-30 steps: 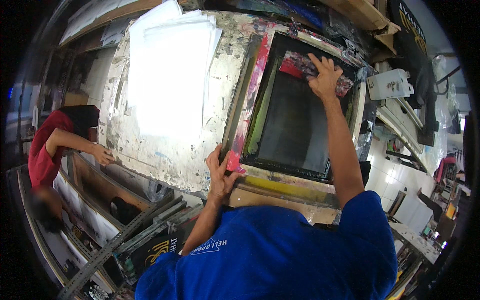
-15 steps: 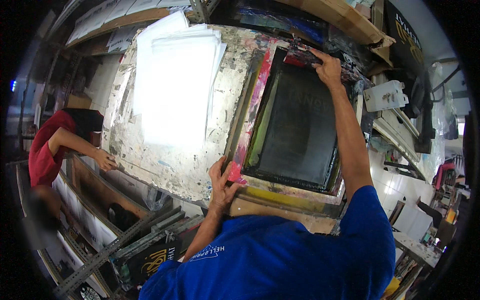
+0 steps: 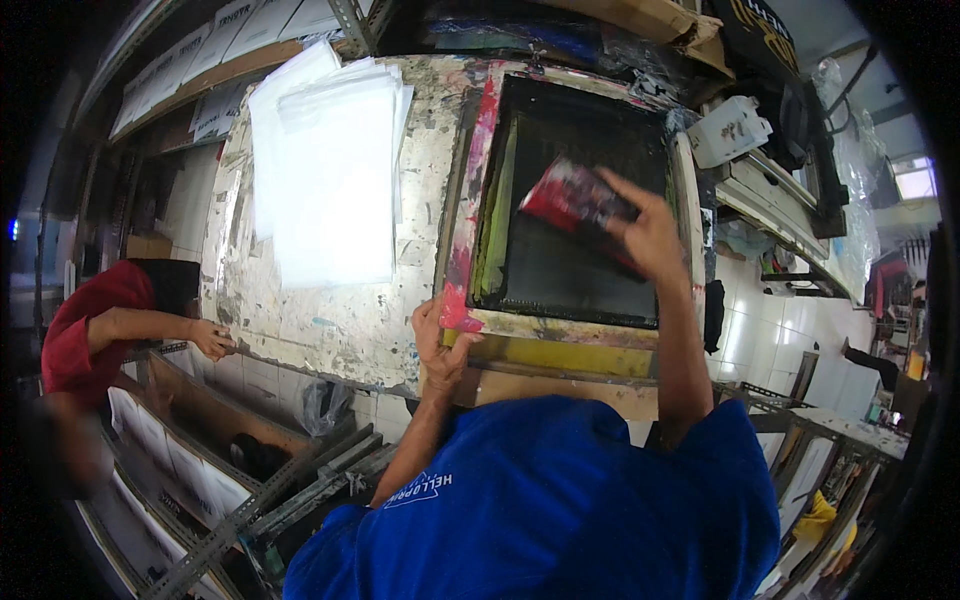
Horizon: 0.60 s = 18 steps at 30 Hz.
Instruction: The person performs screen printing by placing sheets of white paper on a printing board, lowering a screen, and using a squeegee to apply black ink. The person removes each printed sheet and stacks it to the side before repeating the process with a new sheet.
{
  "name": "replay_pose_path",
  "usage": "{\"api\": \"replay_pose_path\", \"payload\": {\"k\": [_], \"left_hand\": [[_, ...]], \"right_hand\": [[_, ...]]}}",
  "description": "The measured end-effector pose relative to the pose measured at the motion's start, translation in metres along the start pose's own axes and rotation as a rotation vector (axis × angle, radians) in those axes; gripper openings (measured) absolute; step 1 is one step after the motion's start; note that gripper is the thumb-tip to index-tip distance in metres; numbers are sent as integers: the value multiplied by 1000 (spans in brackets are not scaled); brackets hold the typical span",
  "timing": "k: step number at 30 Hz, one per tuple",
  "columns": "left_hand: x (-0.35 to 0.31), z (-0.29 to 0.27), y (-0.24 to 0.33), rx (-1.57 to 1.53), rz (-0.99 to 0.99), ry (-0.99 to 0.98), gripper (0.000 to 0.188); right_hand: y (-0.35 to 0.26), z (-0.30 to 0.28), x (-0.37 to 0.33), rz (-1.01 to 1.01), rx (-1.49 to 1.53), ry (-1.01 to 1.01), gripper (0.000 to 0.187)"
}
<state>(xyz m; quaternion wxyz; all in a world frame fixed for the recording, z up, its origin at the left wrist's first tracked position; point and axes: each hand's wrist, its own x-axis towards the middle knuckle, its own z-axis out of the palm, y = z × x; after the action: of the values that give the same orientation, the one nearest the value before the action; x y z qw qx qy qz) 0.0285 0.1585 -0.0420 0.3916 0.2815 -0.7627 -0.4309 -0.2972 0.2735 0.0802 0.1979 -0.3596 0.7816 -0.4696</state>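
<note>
A screen-printing frame [image 3: 473, 190], smeared with pink and yellow ink, lies on a stained table [image 3: 425, 215]. Dark ink covers its mesh [image 3: 560, 285]. My right hand [image 3: 645, 225] is closed on an ink-coated, red-and-black squeegee [image 3: 570, 195], which slants across the middle of the mesh and is slightly blurred. At the frame's near left corner, my left hand [image 3: 440, 345] grips the edge, thumb on the near side and fingers along the left. To the left of the frame lies an uneven stack of white sheets [image 3: 330, 180].
At the left, a person in a red top rests a hand [image 3: 210, 338] on the table's edge. A translucent plastic container [image 3: 728, 130] stands beyond the frame's right side. Metal racks [image 3: 210, 545] stand at the lower left, and a cardboard box [image 3: 660, 25] is at the back.
My right hand has drawn the squeegee from the frame's far end toward me, to mid-mesh. My left hand still holds the near corner. The whole view has shifted slightly.
</note>
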Motion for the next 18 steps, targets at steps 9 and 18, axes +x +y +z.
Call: {"api": "replay_pose_path", "payload": {"k": [9, 18], "left_hand": [[97, 10, 104, -24, 7, 285, 56], [234, 99, 44, -244, 53, 229, 26]], "right_hand": [[-153, -26, -69, -374, -874, 88, 65], [-203, -90, 56, -801, -590, 341, 53]]}}
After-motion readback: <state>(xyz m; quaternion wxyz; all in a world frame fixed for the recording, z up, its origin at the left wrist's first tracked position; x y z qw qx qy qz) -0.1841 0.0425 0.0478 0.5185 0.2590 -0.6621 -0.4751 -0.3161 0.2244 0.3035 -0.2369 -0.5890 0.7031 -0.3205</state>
